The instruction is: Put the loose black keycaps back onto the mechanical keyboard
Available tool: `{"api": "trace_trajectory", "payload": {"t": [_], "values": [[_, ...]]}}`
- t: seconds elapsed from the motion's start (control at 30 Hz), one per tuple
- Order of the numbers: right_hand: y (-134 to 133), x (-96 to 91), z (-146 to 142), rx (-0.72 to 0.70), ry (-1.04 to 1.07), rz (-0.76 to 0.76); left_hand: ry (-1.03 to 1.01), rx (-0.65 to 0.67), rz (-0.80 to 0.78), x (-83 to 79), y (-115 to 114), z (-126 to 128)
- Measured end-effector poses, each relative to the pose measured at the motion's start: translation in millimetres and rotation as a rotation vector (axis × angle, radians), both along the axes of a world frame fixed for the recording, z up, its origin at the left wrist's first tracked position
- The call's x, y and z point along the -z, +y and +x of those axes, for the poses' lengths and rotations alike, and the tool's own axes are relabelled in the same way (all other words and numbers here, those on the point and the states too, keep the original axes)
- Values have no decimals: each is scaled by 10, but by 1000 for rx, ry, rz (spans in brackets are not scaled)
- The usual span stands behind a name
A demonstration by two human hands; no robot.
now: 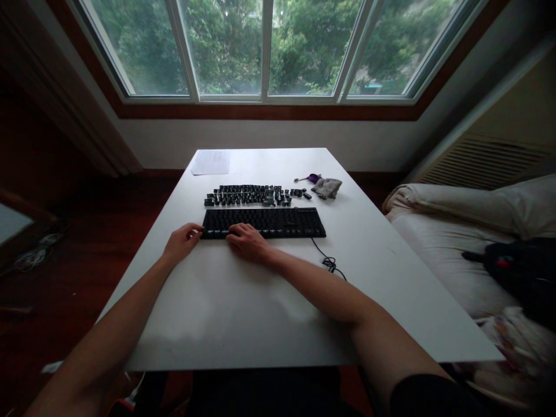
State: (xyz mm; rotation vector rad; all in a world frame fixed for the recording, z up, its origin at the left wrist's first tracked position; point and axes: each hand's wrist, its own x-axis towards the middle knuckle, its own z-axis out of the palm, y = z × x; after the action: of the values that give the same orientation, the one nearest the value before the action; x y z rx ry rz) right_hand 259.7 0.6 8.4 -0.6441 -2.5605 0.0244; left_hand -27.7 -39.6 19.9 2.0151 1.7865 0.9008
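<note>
A black keyboard [286, 226] lies flat across the middle of the white table. My left hand [181, 242] is at its left end, thumb and fingers closed on the corner. Over the front edge, left of centre, my right hand [248, 242] rests with its fingers bent down and drawn together on the lower key rows. Whatever is under those fingertips is hidden. Just beyond the keyboard, loose black keycaps [241, 197] are laid out in rows, with a few scattered towards the right.
A grey cloth [327, 188] and a purple-and-white brush [313, 178] lie at the back right of the table [208, 324]. Paper [211, 162] sits at the back left. The keyboard's black cable [330, 264] is bunched at the right. A sofa [443, 243] stands beside the table.
</note>
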Motion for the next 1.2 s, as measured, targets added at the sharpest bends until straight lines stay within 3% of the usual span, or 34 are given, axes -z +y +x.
{"api": "trace_trajectory", "payload": {"t": [0.37,0.6,1.07,1.2], "values": [[4,4,-6,0,-3,2,-2,-36,3,-11,-12,0],[1,-11,0,-11,-2,-4,-70,-174,2,44,22,-67],[23,24,-10,-4,-6,15,-20,-88,11,28,-7,-34],[17,20,-12,-1,-6,6,46,-34,76,-12,-38,12]]}}
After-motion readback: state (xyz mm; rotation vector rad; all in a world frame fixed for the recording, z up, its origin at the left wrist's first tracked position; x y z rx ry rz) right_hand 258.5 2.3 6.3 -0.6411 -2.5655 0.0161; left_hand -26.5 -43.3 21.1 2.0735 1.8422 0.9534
